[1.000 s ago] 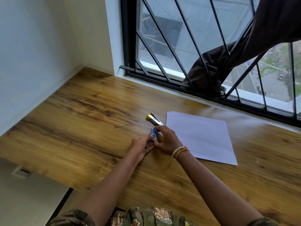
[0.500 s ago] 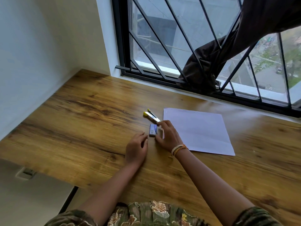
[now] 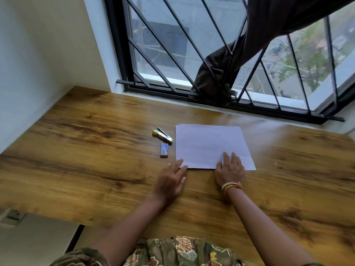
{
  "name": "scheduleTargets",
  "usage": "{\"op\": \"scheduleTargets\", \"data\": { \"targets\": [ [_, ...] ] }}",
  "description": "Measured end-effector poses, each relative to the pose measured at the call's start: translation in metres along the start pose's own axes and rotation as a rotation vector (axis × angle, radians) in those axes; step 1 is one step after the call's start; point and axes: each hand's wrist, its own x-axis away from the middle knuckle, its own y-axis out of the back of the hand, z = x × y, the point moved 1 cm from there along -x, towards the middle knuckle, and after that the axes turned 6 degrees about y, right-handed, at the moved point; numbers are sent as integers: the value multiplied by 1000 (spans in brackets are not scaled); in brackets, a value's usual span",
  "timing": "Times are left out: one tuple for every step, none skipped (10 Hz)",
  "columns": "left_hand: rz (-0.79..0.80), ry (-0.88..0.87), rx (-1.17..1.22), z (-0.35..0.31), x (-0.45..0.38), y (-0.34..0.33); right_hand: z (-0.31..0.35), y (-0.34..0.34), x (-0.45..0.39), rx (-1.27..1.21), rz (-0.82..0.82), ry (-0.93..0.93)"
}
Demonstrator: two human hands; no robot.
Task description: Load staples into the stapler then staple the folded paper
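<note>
Stapler (image 3: 162, 135), yellow and metal, lies on the wooden tabletop (image 3: 76, 150) toward the far edge under the window, just left of the paper's far left corner; I note it sits untouched, its mouth slightly agape. Staple box (image 3: 164, 150), small and blue, lies flat just nearer than the stapler and just beside the paper's left edge, apart from both hands. White paper (image 3: 209, 144) lies flat near the middle of the tabletop, its far edge toward the window.

Change since the earlier frames: one second ago both hands were pinching the staple box close to the stapler; half a second ago the box was down on the tabletop with the right fingers at it and the left hand resting beside it. I now record that both hands have left the box and gone to the paper.

Left hand (image 3: 170, 181): grip open, fingers straight, fingertips touching the paper's near left corner, palm on the tabletop. Right hand (image 3: 229, 169): grip open, fingers extended flat and pressing on the paper along its near edge, toward the right; bangles (image 3: 230, 187) on that wrist.

Beyond the far edge stands a barred window (image 3: 172, 54) with a dark curtain (image 3: 240, 54) bunched through the bars.
</note>
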Motion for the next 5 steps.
{"op": "scheduleTargets", "data": {
  "targets": [
    [54, 21, -40, -4, -4, -4, -6, 1, 6, 49, 42, 7],
    [93, 68, -72, -9, -9, -2, -5, 7, 7, 92, 85, 20],
    [80, 66, -91, -11, -10, -3, -5, 12, 7, 93, 101, 22],
    [10, 34, -111, -12, -28, 3, -2, 20, -1, 101, 52, 75],
    [-15, 47, -155, -19, -52, 18, 7, 31, -14, 117, -2, 125]
  ]
}}
